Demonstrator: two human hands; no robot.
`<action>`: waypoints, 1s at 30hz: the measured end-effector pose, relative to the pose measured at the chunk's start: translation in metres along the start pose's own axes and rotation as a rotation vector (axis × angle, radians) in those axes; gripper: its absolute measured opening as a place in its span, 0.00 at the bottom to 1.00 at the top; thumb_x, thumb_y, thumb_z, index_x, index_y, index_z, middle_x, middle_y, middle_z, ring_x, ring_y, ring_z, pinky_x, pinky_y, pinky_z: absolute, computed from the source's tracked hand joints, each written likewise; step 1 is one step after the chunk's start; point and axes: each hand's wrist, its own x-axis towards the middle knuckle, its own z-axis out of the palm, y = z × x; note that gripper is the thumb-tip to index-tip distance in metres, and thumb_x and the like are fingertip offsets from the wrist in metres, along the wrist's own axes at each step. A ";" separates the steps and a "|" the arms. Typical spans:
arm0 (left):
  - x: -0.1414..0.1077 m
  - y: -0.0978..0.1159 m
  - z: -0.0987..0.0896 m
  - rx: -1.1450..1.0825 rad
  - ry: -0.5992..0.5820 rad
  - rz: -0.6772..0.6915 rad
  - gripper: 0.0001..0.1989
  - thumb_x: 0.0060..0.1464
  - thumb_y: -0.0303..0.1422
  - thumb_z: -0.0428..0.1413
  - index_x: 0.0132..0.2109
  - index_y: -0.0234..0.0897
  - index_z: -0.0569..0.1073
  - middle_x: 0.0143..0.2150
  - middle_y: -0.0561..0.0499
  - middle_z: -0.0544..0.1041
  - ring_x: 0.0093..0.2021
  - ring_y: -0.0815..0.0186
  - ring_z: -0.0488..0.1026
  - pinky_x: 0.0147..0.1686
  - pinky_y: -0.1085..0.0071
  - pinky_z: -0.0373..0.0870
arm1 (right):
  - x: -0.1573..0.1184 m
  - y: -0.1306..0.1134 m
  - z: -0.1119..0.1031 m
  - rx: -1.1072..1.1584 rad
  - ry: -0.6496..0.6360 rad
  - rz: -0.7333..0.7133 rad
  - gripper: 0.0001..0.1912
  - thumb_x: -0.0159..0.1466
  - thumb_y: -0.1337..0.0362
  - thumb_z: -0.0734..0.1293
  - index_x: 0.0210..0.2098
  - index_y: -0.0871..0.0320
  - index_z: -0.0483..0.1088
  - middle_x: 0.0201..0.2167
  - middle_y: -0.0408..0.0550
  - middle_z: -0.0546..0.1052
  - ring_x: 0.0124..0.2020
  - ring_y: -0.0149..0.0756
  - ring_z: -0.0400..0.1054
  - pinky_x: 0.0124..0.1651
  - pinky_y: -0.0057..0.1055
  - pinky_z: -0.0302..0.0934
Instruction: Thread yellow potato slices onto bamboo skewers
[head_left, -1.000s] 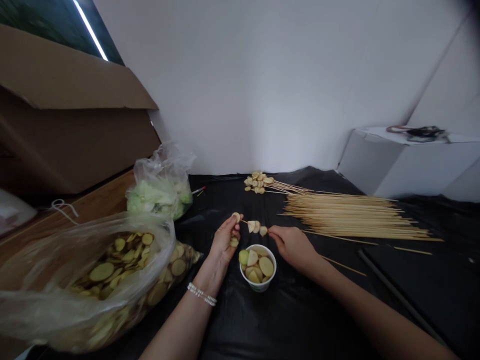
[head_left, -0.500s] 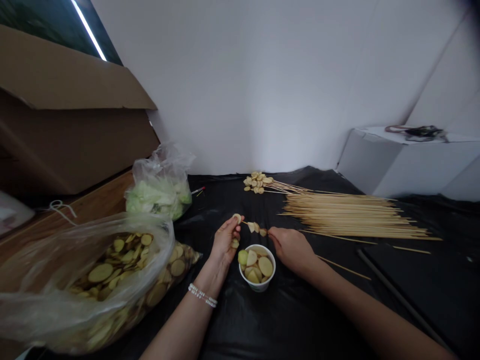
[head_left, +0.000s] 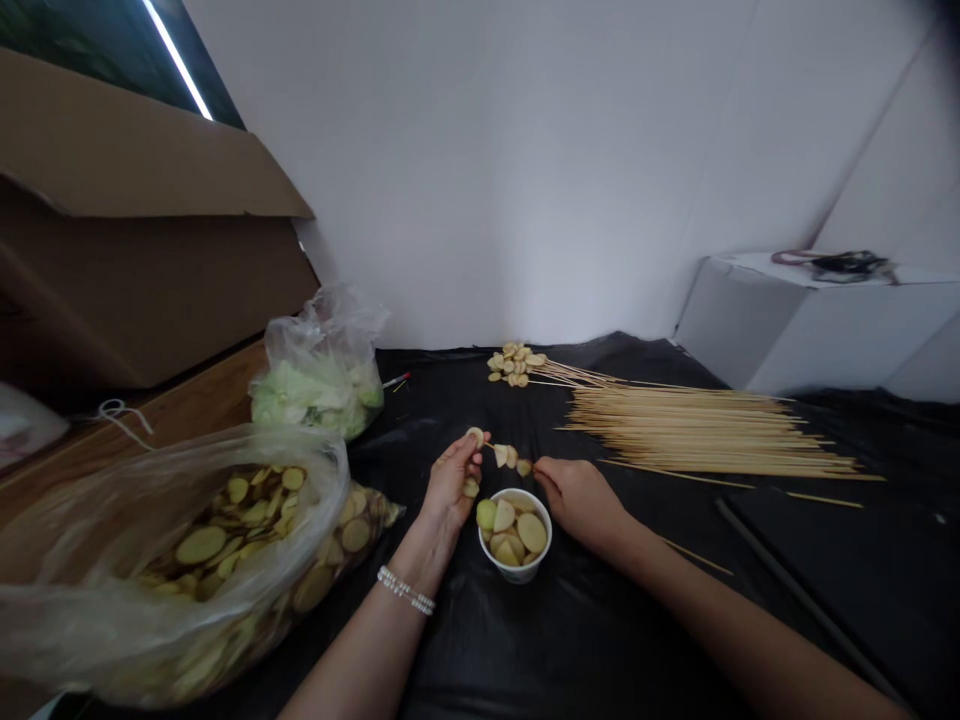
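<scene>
My left hand [head_left: 452, 478] pinches a round, pale yellow potato slice [head_left: 475, 437] at the tip of a bamboo skewer [head_left: 697, 557]. A second slice [head_left: 470, 487] sits lower, in its curled fingers. The skewer is gripped by my right hand [head_left: 581, 495], its rear part showing beyond my forearm. Several threaded slices [head_left: 511, 456] hang along it between both hands. Just below them stands a white cup [head_left: 517, 574] filled with potato slices [head_left: 531, 533], one of them greener. Whether the skewer point has gone through the pinched slice, I cannot tell.
A clear bag [head_left: 300, 600] of potato slices lies open at left, with a bag of pale green leaves [head_left: 319, 400] behind it. Finished potato skewers [head_left: 517, 362] lie at the back. Bare skewers [head_left: 705, 430] are piled right. A cardboard box [head_left: 150, 290] and white box [head_left: 757, 320] flank the black sheet.
The skewer's rear end has shifted slightly down and left, and the threaded slices have moved a little left. Both hands stay nearly in place, holding the same things.
</scene>
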 end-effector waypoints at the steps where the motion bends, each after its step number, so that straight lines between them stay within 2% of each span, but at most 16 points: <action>1: 0.000 0.000 0.000 0.002 0.000 0.003 0.03 0.50 0.20 0.58 0.35 0.28 0.74 0.37 0.44 0.78 0.19 0.81 0.65 0.13 0.88 0.60 | 0.000 0.000 0.001 -0.012 0.010 -0.003 0.13 0.65 0.66 0.56 0.31 0.58 0.70 0.30 0.49 0.77 0.32 0.33 0.70 0.34 0.25 0.54; 7: -0.001 0.000 0.001 0.017 -0.016 0.002 0.03 0.50 0.21 0.57 0.34 0.28 0.74 0.38 0.44 0.78 0.19 0.81 0.65 0.13 0.88 0.60 | 0.002 0.002 -0.001 0.230 -0.024 -0.030 0.13 0.64 0.68 0.56 0.27 0.58 0.69 0.24 0.45 0.75 0.26 0.29 0.67 0.30 0.23 0.54; 9: -0.002 0.001 0.003 0.020 -0.016 -0.004 0.02 0.50 0.21 0.58 0.34 0.28 0.74 0.38 0.44 0.78 0.19 0.81 0.65 0.13 0.88 0.60 | 0.002 0.003 -0.002 0.245 -0.013 -0.033 0.13 0.63 0.68 0.57 0.26 0.58 0.69 0.23 0.45 0.75 0.25 0.29 0.67 0.30 0.23 0.54; 13: -0.004 0.002 0.004 0.023 0.002 -0.010 0.04 0.49 0.25 0.60 0.34 0.29 0.74 0.36 0.45 0.78 0.19 0.80 0.66 0.14 0.87 0.62 | 0.003 0.006 -0.003 0.176 0.012 -0.037 0.12 0.64 0.66 0.57 0.29 0.58 0.70 0.25 0.45 0.75 0.26 0.30 0.67 0.32 0.24 0.54; 16: -0.003 0.002 0.003 0.003 0.022 0.018 0.08 0.46 0.30 0.63 0.33 0.30 0.74 0.29 0.49 0.75 0.18 0.80 0.64 0.13 0.87 0.59 | 0.003 0.007 -0.003 0.148 0.005 -0.033 0.12 0.65 0.66 0.56 0.32 0.57 0.71 0.26 0.45 0.75 0.28 0.30 0.68 0.33 0.24 0.55; 20: 0.000 0.001 0.000 -0.031 0.059 0.030 0.11 0.39 0.28 0.67 0.30 0.30 0.72 0.24 0.54 0.70 0.18 0.81 0.63 0.14 0.87 0.57 | 0.002 0.007 -0.004 0.077 -0.019 -0.047 0.12 0.66 0.65 0.56 0.33 0.57 0.70 0.29 0.45 0.76 0.31 0.31 0.69 0.34 0.24 0.55; 24: 0.000 0.000 0.000 -0.031 0.067 0.061 0.12 0.37 0.27 0.68 0.30 0.29 0.73 0.24 0.54 0.70 0.19 0.81 0.63 0.16 0.87 0.59 | 0.002 0.005 -0.008 -0.084 -0.020 -0.092 0.13 0.67 0.65 0.54 0.34 0.57 0.69 0.31 0.46 0.75 0.34 0.32 0.69 0.35 0.24 0.53; 30: 0.001 -0.004 0.000 0.054 0.026 0.125 0.16 0.32 0.31 0.70 0.29 0.29 0.74 0.22 0.55 0.68 0.19 0.81 0.62 0.16 0.87 0.58 | -0.003 0.002 -0.014 -0.391 0.062 -0.148 0.13 0.65 0.70 0.54 0.39 0.57 0.69 0.36 0.48 0.73 0.32 0.32 0.67 0.30 0.27 0.49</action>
